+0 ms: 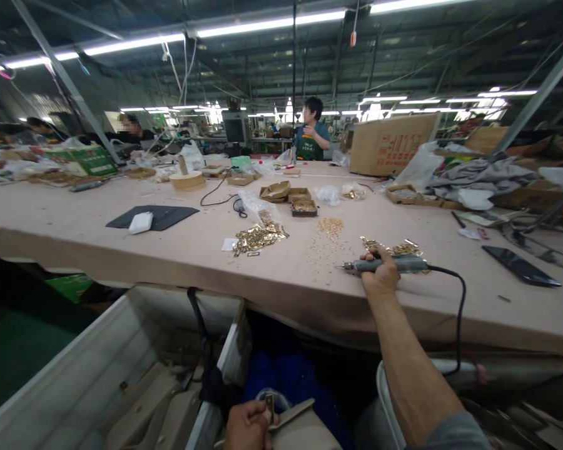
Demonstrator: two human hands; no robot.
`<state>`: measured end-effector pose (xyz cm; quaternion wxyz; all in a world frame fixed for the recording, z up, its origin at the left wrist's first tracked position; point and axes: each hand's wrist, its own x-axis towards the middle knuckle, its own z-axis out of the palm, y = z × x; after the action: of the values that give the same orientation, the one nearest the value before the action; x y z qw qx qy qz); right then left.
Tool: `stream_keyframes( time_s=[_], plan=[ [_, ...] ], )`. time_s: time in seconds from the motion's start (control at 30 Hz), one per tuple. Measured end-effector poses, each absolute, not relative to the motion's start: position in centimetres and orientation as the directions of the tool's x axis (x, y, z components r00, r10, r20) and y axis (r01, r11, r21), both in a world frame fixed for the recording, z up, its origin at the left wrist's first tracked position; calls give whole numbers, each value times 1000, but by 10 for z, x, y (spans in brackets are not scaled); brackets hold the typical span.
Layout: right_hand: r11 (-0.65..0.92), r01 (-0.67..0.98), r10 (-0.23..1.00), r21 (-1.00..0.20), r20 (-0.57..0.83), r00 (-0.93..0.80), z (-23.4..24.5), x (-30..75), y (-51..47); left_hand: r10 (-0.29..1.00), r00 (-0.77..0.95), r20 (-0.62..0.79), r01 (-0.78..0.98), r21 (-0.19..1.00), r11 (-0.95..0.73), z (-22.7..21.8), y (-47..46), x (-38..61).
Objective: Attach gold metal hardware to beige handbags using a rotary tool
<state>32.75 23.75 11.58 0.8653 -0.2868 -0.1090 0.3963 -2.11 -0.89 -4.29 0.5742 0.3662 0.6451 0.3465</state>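
Note:
My right hand (380, 275) is closed around a grey electric screwdriver (410, 264) just above the table edge. Its thin tip points left, and a black cord runs from its rear end. Low in the view, over my lap, my left hand (248, 426) grips a beige leather-like piece (304, 430) with a flap. A small gold metal plate (269, 407) stands at those fingers. Beyond the right hand lie gold metal plates (403, 247). Tiny gold parts (331, 225), perhaps screws, are scattered left of the screwdriver tip, and a larger heap of gold plates (258, 237) lies further left.
A white bin (122, 319) with beige pieces stands at my left, another white container (380, 400) at my right. The table holds small boxes (304, 207), a dark mat (169, 217), a phone (520, 265) and a large carton (389, 144). A person (312, 131) is across the table.

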Motion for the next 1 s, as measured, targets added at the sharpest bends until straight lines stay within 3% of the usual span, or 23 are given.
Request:
stream_keyframes(
  time_s=[1.0],
  plan=[
    [566,-605,725,-561,-12,689,117,324,231,875,-24,-483,69,873,483,-66,-10,-30]
  ],
)
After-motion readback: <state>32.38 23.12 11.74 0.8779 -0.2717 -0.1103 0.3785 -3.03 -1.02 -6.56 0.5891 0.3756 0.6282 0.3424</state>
